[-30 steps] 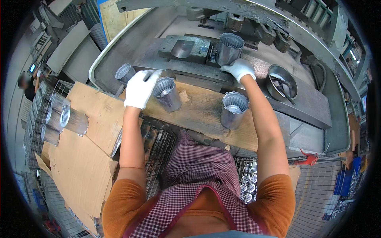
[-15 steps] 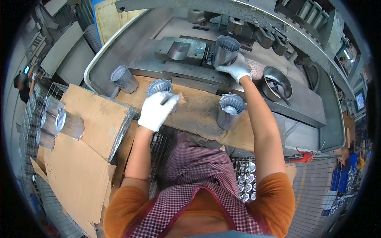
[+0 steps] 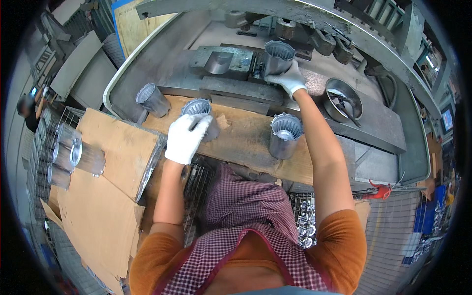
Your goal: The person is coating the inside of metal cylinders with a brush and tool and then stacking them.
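White gloves cover both my hands. My right hand is wrapped round the lower right side of a grey ribbed metal cup, upright on the machine bed beside a metal fixture block. My left hand is at the near side of another ribbed cup on the wooden board, thumb and fingers apart at its rim, partly hiding it. A third cup stands upright on the board's right part. Farther left, one more cup leans at the board's end.
A steel bowl with dark tools lies right of the fixture. Several cups lie on cardboard at left. A metal beam crosses above the bed. A red-handled tool hangs at right. Another person is far left.
My left hand has shifted down and left, its fingers now spread at the near cup's rim. My right hand stays on its cup, which has barely moved.
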Motion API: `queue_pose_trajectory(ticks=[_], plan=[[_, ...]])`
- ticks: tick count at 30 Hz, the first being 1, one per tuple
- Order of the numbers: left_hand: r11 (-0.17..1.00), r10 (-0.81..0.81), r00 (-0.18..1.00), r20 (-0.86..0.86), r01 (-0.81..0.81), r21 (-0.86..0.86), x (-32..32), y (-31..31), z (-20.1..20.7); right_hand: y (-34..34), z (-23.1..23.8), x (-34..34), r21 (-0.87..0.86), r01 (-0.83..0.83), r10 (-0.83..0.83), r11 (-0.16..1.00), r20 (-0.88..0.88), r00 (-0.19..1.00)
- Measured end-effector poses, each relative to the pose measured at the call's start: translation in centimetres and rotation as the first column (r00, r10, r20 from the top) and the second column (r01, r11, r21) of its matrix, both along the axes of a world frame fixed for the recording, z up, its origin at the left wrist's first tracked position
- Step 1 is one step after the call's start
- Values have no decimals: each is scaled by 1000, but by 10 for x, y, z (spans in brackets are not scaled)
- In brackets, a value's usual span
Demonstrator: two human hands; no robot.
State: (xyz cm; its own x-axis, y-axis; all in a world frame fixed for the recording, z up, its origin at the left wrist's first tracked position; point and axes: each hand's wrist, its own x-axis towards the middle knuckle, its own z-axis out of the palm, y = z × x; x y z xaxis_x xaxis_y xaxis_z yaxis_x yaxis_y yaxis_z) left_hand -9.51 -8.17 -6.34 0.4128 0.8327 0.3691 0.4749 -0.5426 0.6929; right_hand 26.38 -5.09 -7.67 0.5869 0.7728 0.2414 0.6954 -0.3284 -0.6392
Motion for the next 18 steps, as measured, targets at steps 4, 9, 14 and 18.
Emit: queue_pose_trajectory(ticks=[4,9,14,18], plan=[[999,-27,996,-91,31,44,4,0,-6,-6,5,1,-21,-37,38,999,15,999],[998,-42,997,-60,45,43,5,-2,-10,-11,6,1,11,-91,92,996,-72,993],[999,-37,998,-56,39,31,8,-11,-3,-2,2,0,-5,-51,51,999,-24,998],[998,-54,998,15,55,-15,10,-16,-4,-1,-1,3,128,-35,45,991,-80,996]])
